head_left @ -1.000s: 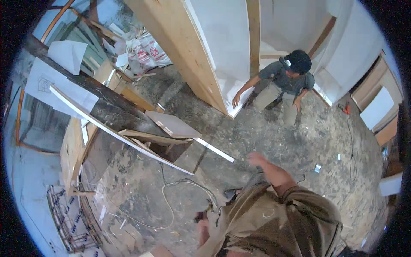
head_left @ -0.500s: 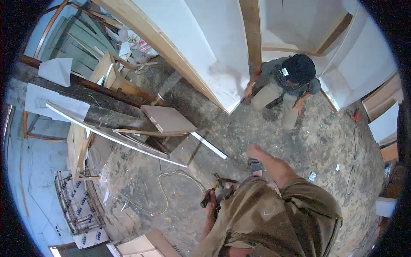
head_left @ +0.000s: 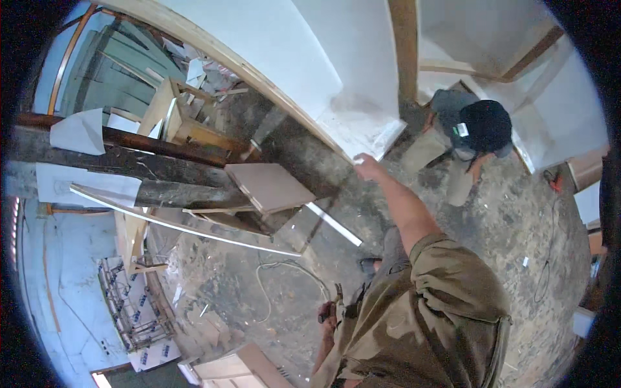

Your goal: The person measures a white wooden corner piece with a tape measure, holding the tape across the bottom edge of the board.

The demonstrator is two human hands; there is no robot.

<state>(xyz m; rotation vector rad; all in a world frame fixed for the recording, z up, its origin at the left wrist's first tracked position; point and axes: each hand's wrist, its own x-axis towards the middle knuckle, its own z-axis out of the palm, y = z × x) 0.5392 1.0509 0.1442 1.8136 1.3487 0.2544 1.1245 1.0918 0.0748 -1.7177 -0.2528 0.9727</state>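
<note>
My left hand [head_left: 327,315] is low beside my body, closed round the grip of a hammer [head_left: 338,294] whose head points up. Stretched out ahead of me, my right hand [head_left: 369,168] is at the lower edge of a tall white panel [head_left: 362,126] with a wooden edge. Its fingers look curled onto that edge, though part of them is hidden. To the right of the panel another person [head_left: 462,139] in a black cap crouches on the floor.
A brown board [head_left: 272,187] rests on a low wooden frame to the left, above a long white-edged strip [head_left: 187,223]. A cable [head_left: 262,284] loops over the stained floor. More white panels [head_left: 550,123] stand behind the person, and a small cabinet [head_left: 239,372] is near my left side.
My right hand has moved forward and up from near my body to the panel's lower edge. The hammer stays in my left hand. The view has shifted, and the crouching person leans lower.
</note>
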